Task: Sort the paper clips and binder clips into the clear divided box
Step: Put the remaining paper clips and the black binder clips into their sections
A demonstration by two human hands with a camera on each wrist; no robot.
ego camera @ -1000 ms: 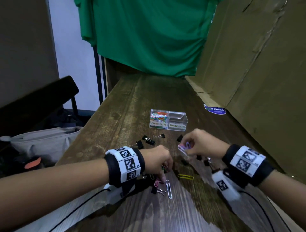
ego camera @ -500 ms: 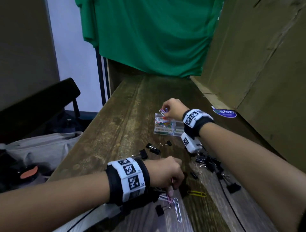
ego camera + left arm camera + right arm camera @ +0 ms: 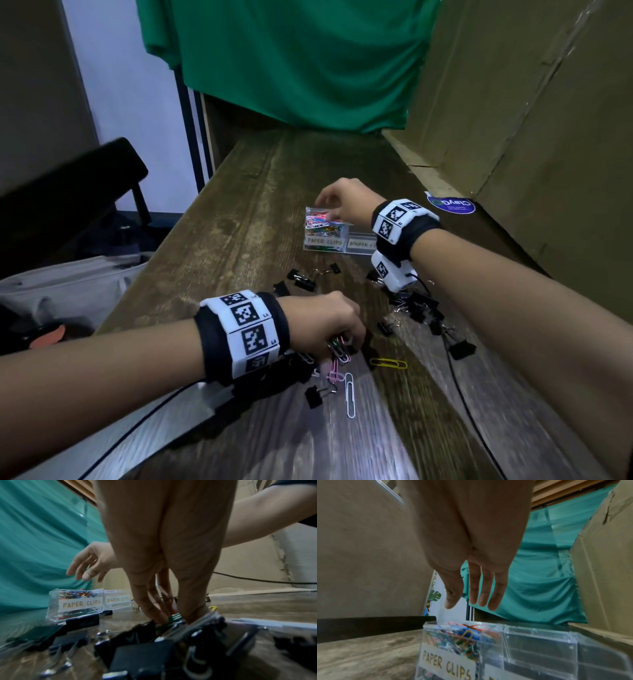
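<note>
From the head, the right hand (image 3: 346,202) is hovering over the paper-clip side of the clear box (image 3: 323,245) on the table (image 3: 246,219); the left hand (image 3: 325,322) is pinching paper clips (image 3: 337,346) among black binder clips (image 3: 424,308).

The left wrist view is showing fingers (image 3: 150,607) closing on a green clip (image 3: 175,618).

The right wrist view is showing fingers (image 3: 488,588) hanging straight and empty above the box (image 3: 539,642).

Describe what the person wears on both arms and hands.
Both forearms are bare, with no sleeves, and the left hand and right hand wear no gloves. Each wrist carries a black band faced with white square tiles printed with black coded markers. A white camera block hangs below the right wrist, and thin black cables trail away.
</note>
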